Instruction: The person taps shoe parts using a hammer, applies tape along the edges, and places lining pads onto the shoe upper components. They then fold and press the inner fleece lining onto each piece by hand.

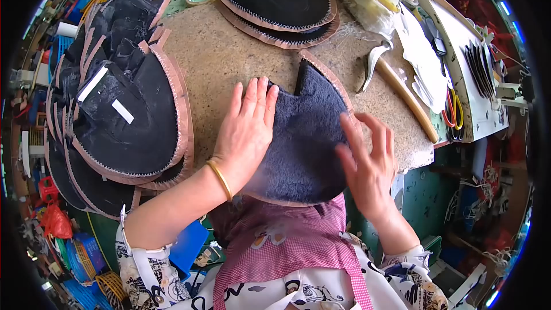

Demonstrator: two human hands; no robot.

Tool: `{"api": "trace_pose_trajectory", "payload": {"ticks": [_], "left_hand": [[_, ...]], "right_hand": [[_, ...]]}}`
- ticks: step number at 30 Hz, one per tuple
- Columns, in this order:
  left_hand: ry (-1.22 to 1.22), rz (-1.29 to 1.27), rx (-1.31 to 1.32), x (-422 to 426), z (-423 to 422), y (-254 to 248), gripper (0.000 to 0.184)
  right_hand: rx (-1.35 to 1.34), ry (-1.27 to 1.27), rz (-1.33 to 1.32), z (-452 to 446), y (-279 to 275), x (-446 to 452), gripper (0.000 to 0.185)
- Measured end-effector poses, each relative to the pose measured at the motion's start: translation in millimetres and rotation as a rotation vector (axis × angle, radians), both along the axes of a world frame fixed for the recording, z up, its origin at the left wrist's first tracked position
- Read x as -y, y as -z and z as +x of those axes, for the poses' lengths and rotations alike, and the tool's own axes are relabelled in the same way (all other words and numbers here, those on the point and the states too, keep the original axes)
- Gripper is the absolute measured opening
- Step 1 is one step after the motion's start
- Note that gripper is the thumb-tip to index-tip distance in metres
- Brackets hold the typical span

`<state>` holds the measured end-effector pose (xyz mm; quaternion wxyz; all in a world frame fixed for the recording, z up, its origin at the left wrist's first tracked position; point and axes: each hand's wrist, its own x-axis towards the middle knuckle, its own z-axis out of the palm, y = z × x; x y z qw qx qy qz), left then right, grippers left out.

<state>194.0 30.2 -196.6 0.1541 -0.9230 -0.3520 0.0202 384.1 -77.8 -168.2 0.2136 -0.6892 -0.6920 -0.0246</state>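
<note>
Left hand (247,129) lies flat, fingers extended, right hand (372,163) half-open, neither gripping; uneven pressure could skew the mid-frame fleece panel (305,143)

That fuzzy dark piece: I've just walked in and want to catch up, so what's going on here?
Someone in a pink checked apron is handling the fuzzy dark piece at a worktop. The left hand lies flat over its left side; the right hand, spread, is at its right edge, too blurred to judge contact. A pile of black pieces sits to the left, two more black pieces lie beyond, and a hammer lies to the right.
</note>
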Motion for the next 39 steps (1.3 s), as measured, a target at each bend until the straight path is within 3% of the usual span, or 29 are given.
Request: {"api": "trace_pose_trajectory", "payload": {"ticks": [2, 3, 5, 7, 8, 9, 11, 12, 14, 15, 17, 18, 21, 28, 30, 33, 39], "left_hand": [[-0.032, 0.041, -0.061, 1.5, 4.8, 4.2, 0.053], [-0.036, 0.063, -0.087, 1.6, 7.3, 3.5, 0.051], [0.013, 0.011, -0.018, -6.8, 4.3, 1.7, 0.050], [0.128, -0.156, 0.156, -22.2, -9.0, -4.0, 0.050], [0.188, -0.391, 0.282, -35.4, -19.0, -11.4, 0.054], [0.236, -0.656, 0.409, -48.6, -28.4, -20.6, 0.064], [0.358, -0.971, 0.399, -70.5, -49.1, -23.3, 0.072], [0.360, -1.120, 0.399, -67.0, -52.1, -40.8, 0.063], [0.290, -1.446, 0.757, -52.0, -53.4, -57.7, 0.049], [0.162, -1.604, 1.210, -35.8, -46.7, -59.4, 0.038], [0.016, -1.394, 1.348, -25.8, -43.6, -76.4, 0.025], [-0.032, -1.129, 1.365, -18.8, -38.1, -83.0, 0.011], [-0.111, -0.853, 1.261, -18.7, -41.6, -86.4, 0.013], [-0.027, -0.795, 1.256, -19.4, -45.9, -85.6, 0.022], [-0.114, -0.788, 1.237, -17.9, -47.2, -86.4, 0.024], [-0.111, -0.859, 1.254, -18.4, -49.4, -85.5, 0.021], [-0.083, -0.932, 1.374, -22.6, -50.2, -82.7, 0.017]], "right_hand": [[-0.099, -0.462, -0.117, -6.4, -4.2, 10.7, 0.064], [-0.036, -0.536, -0.341, -15.8, 15.0, 21.8, 0.069], [0.205, -0.530, -0.252, -9.2, 30.9, 28.5, 0.066], [0.119, -0.575, -0.175, 2.5, 27.2, 26.2, 0.056], [0.064, -0.604, -0.145, 7.7, 28.2, 24.0, 0.053], [-0.070, -0.639, -0.099, 9.9, 23.7, 21.9, 0.044], [-0.628, -0.512, -0.131, 28.2, 18.4, 18.0, 0.029], [-0.803, -0.370, -0.037, 39.4, 11.1, 20.2, 0.022], [-1.263, 0.012, 0.153, 43.7, -6.3, 5.8, 0.016], [-1.567, 0.010, 0.167, 34.0, -25.8, -7.7, 0.016], [-1.825, 0.146, 0.041, 32.9, -14.9, -19.1, 0.023], [-1.879, 0.169, -0.073, 29.7, -1.2, -22.3, 0.029], [-1.960, 0.204, -0.362, 13.1, 21.0, -12.8, 0.034], [-1.986, 0.064, -0.251, 4.5, 29.8, -1.2, 0.026], [-1.958, 0.059, -0.216, 5.7, 32.8, 0.7, 0.025], [-1.913, 0.030, -0.168, 7.8, 34.3, 2.0, 0.025], [-1.837, -0.018, -0.174, 7.9, 31.8, 6.4, 0.007]]}}
